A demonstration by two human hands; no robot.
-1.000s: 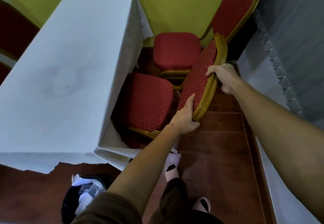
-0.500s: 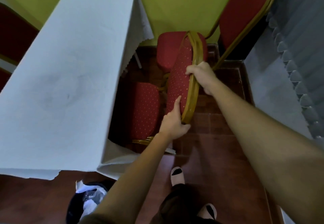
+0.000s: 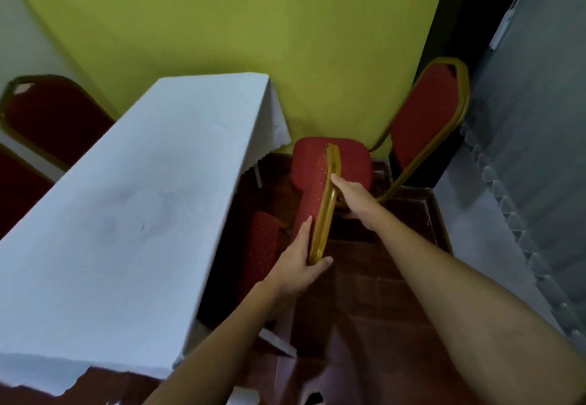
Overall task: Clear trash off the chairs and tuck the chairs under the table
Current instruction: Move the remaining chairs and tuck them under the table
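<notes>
My left hand [image 3: 301,266] grips the near corner of the chair [image 3: 312,201] back, thumb under the gold frame. My right hand [image 3: 352,197] lies on the frame's outer side; its fingers are half hidden, can't tell if they curl. The seat is mostly under the table [image 3: 126,198], so I judge it nearly tucked. No trash visible. Second chair [image 3: 425,119] by the wall is not tucked yet.

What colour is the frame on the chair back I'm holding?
Gold; the frame shows best in the head view.
</notes>
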